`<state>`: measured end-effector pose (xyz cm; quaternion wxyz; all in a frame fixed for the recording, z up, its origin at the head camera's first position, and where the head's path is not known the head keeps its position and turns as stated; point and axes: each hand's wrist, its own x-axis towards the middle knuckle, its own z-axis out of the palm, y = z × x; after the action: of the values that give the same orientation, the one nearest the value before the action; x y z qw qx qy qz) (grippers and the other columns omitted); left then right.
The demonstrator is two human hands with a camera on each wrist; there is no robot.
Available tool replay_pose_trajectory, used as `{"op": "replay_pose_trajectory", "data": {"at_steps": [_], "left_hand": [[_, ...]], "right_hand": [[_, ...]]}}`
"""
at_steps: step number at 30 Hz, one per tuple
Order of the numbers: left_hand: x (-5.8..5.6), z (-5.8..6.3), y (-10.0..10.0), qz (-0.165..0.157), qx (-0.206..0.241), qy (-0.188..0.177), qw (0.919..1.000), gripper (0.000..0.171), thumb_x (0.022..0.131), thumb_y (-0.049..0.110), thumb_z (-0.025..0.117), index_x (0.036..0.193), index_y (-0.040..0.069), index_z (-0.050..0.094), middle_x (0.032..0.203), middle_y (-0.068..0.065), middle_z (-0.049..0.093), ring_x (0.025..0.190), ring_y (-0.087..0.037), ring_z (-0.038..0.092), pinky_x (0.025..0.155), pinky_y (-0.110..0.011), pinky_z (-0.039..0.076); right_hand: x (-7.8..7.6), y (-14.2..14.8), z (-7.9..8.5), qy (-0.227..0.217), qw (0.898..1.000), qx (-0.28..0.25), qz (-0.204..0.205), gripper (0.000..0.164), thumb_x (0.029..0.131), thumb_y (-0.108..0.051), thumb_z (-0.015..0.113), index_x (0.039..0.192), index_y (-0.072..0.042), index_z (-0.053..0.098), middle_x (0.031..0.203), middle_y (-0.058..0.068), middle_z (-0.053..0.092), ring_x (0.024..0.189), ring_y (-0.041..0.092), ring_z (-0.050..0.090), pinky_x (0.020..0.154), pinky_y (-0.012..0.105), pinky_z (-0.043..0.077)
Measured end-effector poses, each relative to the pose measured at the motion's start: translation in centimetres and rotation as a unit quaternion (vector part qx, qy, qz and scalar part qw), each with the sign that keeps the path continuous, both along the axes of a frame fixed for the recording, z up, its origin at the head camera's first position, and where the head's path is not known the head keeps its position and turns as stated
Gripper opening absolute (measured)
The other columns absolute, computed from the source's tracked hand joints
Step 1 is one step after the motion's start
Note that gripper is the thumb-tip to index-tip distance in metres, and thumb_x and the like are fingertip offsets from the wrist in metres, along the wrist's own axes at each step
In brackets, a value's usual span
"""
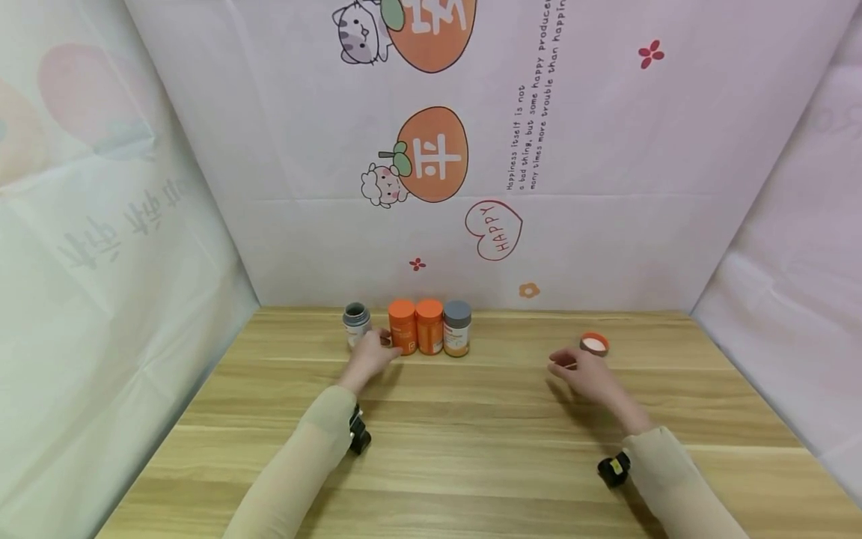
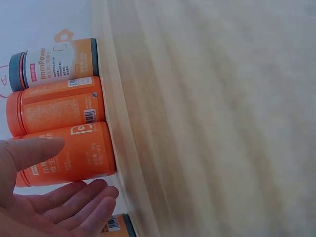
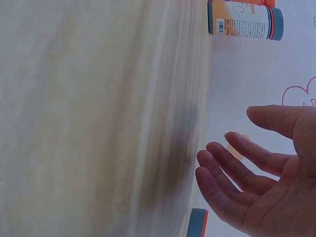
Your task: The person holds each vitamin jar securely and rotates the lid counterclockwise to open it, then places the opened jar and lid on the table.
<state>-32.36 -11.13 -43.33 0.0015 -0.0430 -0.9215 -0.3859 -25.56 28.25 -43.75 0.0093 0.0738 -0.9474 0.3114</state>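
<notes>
Four supplement jars stand along the back of the table. At the left is an uncapped white-and-grey jar; to its right are an orange jar, a second orange jar and a capped grey-topped jar. My left hand reaches in between the uncapped jar and the first orange one. Its thumb overlaps the orange jar in the left wrist view, with the fingers spread beside it. My right hand hovers, fingers loosely bent around nothing, just in front of a loose cap with an orange rim and pale inside.
The wooden table meets a printed white backdrop right behind the jars. Fabric walls rise at the left and right. A small black camera is worn on the right wrist, another on the left.
</notes>
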Motion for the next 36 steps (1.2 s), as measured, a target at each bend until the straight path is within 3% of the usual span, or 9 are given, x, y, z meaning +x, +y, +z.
{"op": "replay_pose_trajectory", "data": {"at_steps": [12, 22, 36], "left_hand": [[-1.4, -0.1, 0.6, 0.01, 0.035, -0.012, 0.9993, 0.046, 0.082, 0.017, 0.07, 0.119, -0.006, 0.055, 0.116, -0.021, 0.062, 0.105, -0.032, 0.059, 0.092, -0.044, 0.046], [-2.2, -0.8, 1.1, 0.009, 0.056, -0.016, 0.9983, 0.053, 0.081, 0.022, 0.074, 0.123, -0.002, 0.052, 0.12, -0.019, 0.06, 0.11, -0.031, 0.058, 0.097, -0.044, 0.045], [-2.5, -1.1, 1.3, 0.01, 0.067, -0.019, 0.9975, 0.062, 0.081, 0.024, 0.075, 0.132, 0.0, 0.048, 0.126, -0.018, 0.059, 0.115, -0.032, 0.057, 0.1, -0.045, 0.043]], "right_hand": [[-0.3, -0.4, 0.1, 0.01, 1.0, 0.001, -0.004, 0.037, 0.095, -0.027, 0.057, 0.119, 0.001, 0.059, 0.112, 0.02, 0.064, 0.102, 0.037, 0.062, 0.084, 0.047, 0.05], [-0.1, -0.4, 0.1, 0.0, 1.0, -0.007, -0.004, 0.037, 0.095, -0.027, 0.056, 0.119, 0.001, 0.058, 0.113, 0.02, 0.063, 0.103, 0.037, 0.061, 0.083, 0.046, 0.051], [0.2, -0.6, 0.1, 0.0, 1.0, -0.009, -0.003, 0.036, 0.095, -0.026, 0.056, 0.119, 0.001, 0.058, 0.113, 0.021, 0.063, 0.104, 0.038, 0.061, 0.083, 0.046, 0.051]]}}
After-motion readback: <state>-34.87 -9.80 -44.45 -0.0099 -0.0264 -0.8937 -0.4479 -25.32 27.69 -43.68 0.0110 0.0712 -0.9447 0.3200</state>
